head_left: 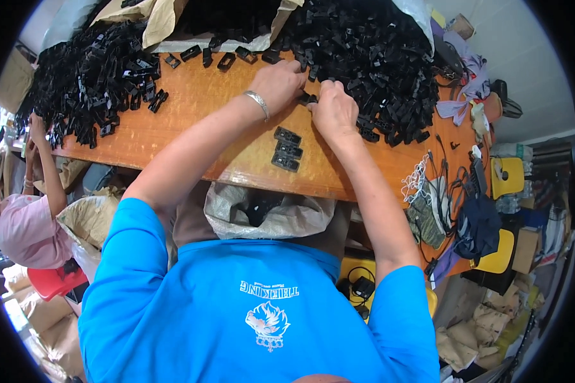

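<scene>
My left hand (278, 88), with a silver bracelet on its wrist, is closed at the near edge of a large heap of black plastic parts (370, 64). My right hand (336, 113) is closed just beside it, its thumb turned toward the left fingertips. A small black plastic part (308, 99) shows between the two hands, pinched by the fingers of both; its far side is hidden. Nearer to me, a short column of rectangular black plastic pieces (287, 149) lies side by side on the wooden table.
Another black heap (102, 76) covers the table's left, where a co-worker in pink (32, 223) reaches in. An open paper-lined sack (163, 25) stands at the back. A woven sack (268, 217) opens at my lap. Cables (444, 185) and cloths lie at right.
</scene>
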`<state>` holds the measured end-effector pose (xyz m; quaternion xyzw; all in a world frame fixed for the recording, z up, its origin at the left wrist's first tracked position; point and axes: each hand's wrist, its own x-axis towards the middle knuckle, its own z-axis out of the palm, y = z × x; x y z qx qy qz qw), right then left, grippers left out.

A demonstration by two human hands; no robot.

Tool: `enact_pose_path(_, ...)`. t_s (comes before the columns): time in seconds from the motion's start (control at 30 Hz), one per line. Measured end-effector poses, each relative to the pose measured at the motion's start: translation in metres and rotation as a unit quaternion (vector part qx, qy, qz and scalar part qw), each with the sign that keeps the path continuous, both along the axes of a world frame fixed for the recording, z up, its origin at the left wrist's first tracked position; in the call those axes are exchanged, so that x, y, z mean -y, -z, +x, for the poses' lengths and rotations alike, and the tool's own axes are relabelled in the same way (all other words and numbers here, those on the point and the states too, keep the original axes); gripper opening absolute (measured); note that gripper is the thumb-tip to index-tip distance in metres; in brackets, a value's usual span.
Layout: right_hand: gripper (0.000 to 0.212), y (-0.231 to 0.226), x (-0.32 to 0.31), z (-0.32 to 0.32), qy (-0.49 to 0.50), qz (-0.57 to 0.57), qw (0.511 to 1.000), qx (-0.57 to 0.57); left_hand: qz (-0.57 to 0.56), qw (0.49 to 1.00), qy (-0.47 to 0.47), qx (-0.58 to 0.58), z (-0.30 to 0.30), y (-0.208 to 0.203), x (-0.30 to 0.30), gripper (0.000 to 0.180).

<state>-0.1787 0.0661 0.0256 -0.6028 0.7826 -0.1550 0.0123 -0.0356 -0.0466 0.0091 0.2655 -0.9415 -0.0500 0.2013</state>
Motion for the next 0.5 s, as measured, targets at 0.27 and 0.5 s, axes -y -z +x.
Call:
enact_pose_path(0.27, 0.038, 0.000, -0.030, -0.015, 0.003, 0.016, 0.997, 0.081, 0.034, 0.999, 0.014, -0.008, 0.015, -0.007, -0.019, 0.018)
enact_pose_path(0.5, 0.033, -0.005, -0.030, -0.010, -0.039, -0.101, 0.979, 0.175, 0.101, 0.990, -0.036, -0.090, 0.040, -0.005, -0.033, 0.031)
